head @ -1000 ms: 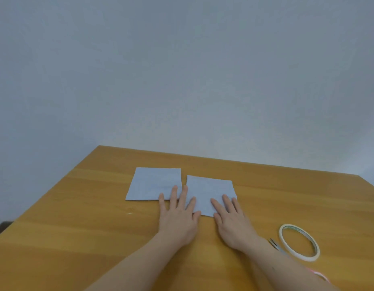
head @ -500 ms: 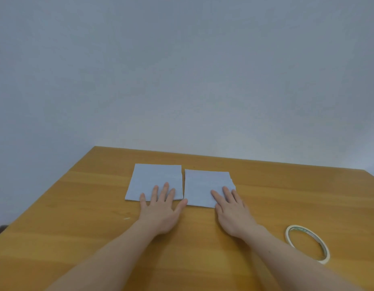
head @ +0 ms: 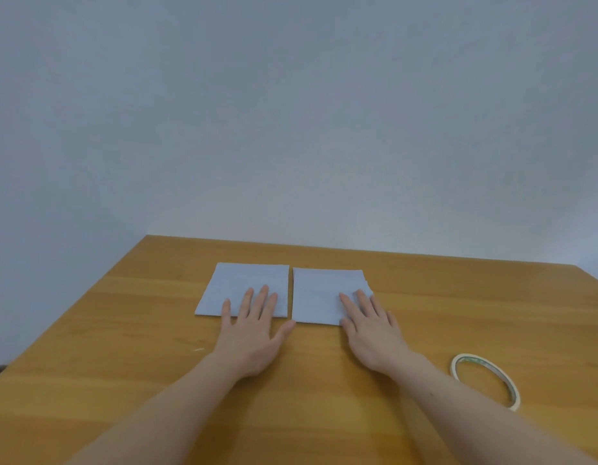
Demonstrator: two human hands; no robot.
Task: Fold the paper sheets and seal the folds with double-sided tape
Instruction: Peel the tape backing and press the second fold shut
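Two pale blue folded paper squares lie side by side toward the far middle of the honey-coloured wooden worktop [head: 425, 297], a thin strip of wood showing between them, and the person has a flat palm on each. To my eye the step in hand is pressing the folds down so the tape inside takes hold, and it would go best with firm, even pressure swept out from the middle toward the edges, heel of the hand included, keeping each piece from sliding toward its neighbour. The left hand [head: 254, 333] lies spread on the left folded paper square [head: 247, 283], its fingers [head: 262, 297] straight and a little fanned, the tips on the near part of the sheet and the thumb out on bare wood near the gap. The right hand [head: 371, 333] rests on the right folded paper square [head: 321, 293] at its near right corner, fingers straight and closer together, gripping nothing. That piece's right edge looks slightly stepped, so its layers may want squaring. The thin white ring of double-sided tape [head: 510, 389] lies flat well off to the right, untouched.
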